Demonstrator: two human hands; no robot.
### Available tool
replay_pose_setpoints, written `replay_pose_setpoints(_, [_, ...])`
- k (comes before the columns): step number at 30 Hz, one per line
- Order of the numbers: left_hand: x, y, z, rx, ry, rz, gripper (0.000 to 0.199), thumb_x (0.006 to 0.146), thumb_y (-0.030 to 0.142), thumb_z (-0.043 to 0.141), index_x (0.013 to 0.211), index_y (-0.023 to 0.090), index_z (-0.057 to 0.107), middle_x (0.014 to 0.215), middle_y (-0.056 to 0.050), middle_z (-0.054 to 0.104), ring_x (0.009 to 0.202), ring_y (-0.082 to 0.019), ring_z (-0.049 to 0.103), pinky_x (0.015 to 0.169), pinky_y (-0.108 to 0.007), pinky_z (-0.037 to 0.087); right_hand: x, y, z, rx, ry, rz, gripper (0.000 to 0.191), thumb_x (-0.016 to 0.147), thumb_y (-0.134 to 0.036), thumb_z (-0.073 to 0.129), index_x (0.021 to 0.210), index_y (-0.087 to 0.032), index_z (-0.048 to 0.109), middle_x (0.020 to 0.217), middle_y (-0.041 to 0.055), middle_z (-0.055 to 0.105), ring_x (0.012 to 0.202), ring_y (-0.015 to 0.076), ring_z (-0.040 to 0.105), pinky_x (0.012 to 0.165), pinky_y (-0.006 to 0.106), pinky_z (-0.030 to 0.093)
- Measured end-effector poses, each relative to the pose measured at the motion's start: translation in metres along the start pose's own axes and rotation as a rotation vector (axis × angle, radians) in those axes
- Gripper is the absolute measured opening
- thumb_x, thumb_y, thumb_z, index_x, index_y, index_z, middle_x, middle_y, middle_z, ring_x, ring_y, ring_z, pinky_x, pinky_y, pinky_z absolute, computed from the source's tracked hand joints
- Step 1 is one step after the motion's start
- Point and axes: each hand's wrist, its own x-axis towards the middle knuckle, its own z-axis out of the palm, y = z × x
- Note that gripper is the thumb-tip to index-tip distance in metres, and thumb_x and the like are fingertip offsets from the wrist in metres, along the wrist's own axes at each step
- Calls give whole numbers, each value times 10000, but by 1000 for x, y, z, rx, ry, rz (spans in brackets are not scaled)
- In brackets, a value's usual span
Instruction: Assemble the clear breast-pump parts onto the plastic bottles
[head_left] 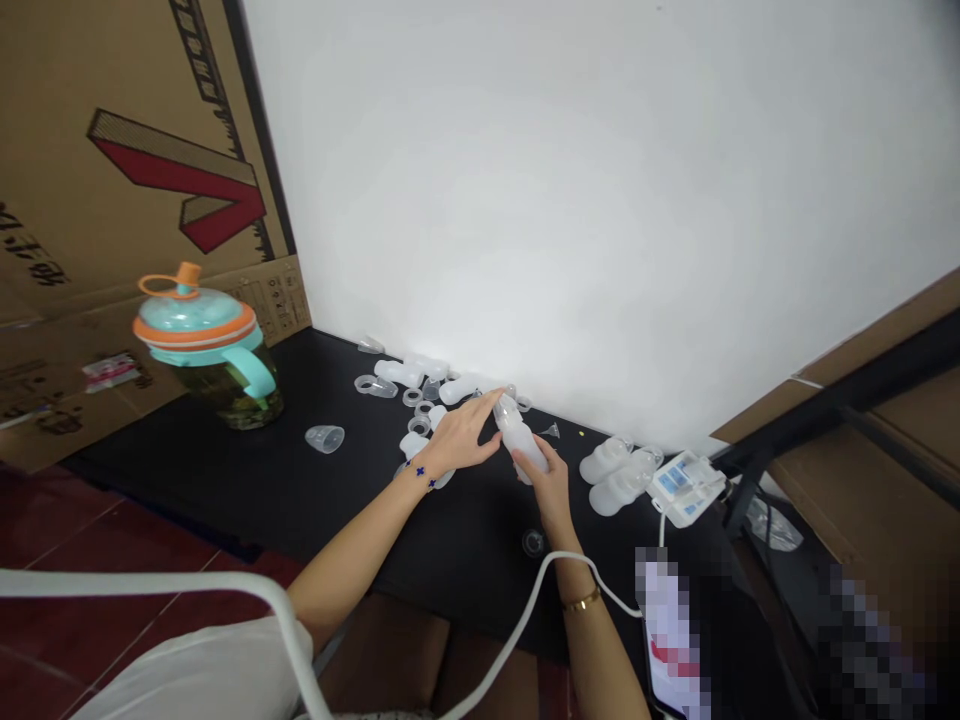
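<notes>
A white baby bottle point(520, 440) with a clear cap over its top is tilted above the black table. My right hand point(546, 478) is wrapped around its lower body. On the other side, my left hand point(466, 435) has its fingers stretched out and its thumb apart, with the fingertips at the clear cap point(506, 408); whether they press on it is hard to tell. Loose white bottles point(399, 374), clear caps point(379, 388) and ring collars point(418, 426) lie behind and beside my left hand. Two capped bottles point(622, 482) lie to the right of my right hand.
A teal and orange lidded jug point(217, 350) stands at the left by a cardboard box point(135, 130). One clear cap point(325, 438) lies near it. At right are a white device point(686, 488) and a phone point(671, 640); a white cable point(536, 590) crosses in front.
</notes>
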Motion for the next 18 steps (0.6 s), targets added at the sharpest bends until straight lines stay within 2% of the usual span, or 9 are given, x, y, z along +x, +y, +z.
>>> replay_pose_setpoints(10, [0, -1, 3, 48, 29, -64, 678, 847, 267, 641, 1490, 193, 440, 1352, -134, 660, 1215, -302, 656, 954, -414, 597, -2, -6, 0, -12, -21, -33, 556, 738, -546, 762, 1124, -145, 767, 916, 90, 760, 852, 275, 691, 744, 371, 558])
replay_pose_setpoints(18, [-1, -4, 3, 78, 27, -54, 651, 824, 275, 655, 1447, 194, 483, 1303, -137, 686, 1171, -316, 678, 923, -432, 605, -4, -15, 0, 10, -70, -17, 512, 759, -527, 767, 1109, -153, 773, 1032, 98, 764, 949, 298, 686, 821, 385, 539])
